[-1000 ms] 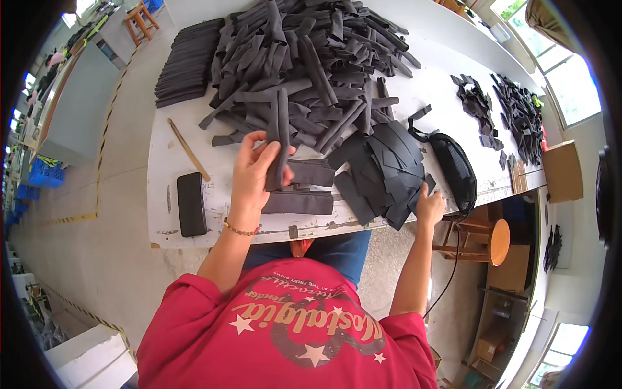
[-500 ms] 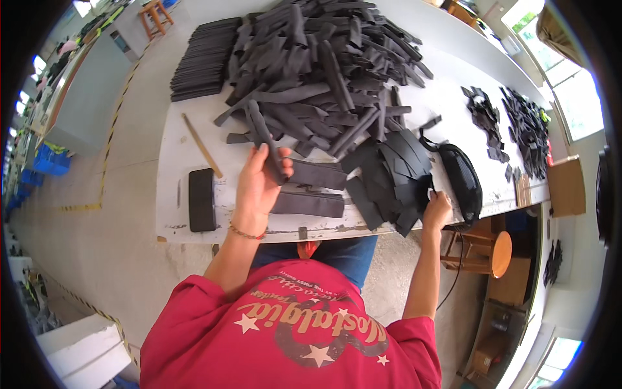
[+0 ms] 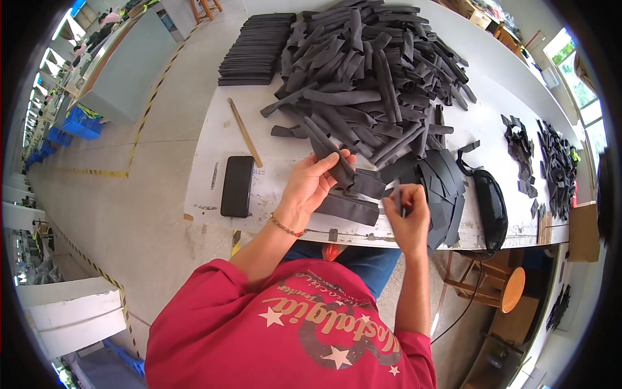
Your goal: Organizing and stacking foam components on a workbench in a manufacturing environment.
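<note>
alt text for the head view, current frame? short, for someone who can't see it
Seen from above, a person in a red shirt works at a white table, the left hand gripping a dark grey strip while the right hand pinches a small piece. A big heap of grey strips fills the table behind, with a black phone to the left.

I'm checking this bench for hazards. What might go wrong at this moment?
The flat dark grey strips stacked at the table's near edge, beneath the left hand, could slide off if nudged. The big loose heap of dark grey fabric strips may snag the strip being pulled. The black rectangular phone lies close to the edge too.
</note>
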Available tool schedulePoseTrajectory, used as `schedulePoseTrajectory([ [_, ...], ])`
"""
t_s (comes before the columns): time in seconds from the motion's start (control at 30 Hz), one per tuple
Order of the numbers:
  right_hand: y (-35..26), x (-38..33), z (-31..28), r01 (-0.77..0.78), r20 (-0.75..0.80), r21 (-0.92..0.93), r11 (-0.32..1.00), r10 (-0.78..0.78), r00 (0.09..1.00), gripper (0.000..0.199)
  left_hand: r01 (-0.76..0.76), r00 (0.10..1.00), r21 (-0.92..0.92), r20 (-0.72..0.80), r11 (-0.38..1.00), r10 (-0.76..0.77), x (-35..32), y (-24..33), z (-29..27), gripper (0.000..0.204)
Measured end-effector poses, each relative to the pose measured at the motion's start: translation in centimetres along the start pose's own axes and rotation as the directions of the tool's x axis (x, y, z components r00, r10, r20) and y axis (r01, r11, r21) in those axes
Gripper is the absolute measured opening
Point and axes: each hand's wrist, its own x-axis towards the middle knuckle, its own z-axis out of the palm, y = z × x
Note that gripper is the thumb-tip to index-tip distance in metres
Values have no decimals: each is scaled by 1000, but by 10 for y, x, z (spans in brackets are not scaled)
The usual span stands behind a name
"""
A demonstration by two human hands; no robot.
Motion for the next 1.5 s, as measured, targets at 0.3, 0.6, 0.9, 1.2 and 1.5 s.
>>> schedulePoseTrajectory([
  [0.3,-38,11,50,227,-8,-1,974,-227,974,12,145,986,-22,85,989,-143,-7,0,4,25],
  [0.6,-38,10,45,95,-82,26,995,-93,992,19,62,998,-36,-20,997,-63,-7,9,0,26],
  [0.9,-42,5,36,7,68,-383,924,20,997,59,-8,992,124,-124,992,23,-7,9,-4,19],
  [1.2,-54,-7,8,-76,232,-248,966,136,963,55,11,991,63,-133,998,-2,-5,10,-4,18],
  [1.5,-63,-15,32,55,121,-239,969,-26,992,32,-5,992,132,-128,991,22,-7,3,6,20],
])
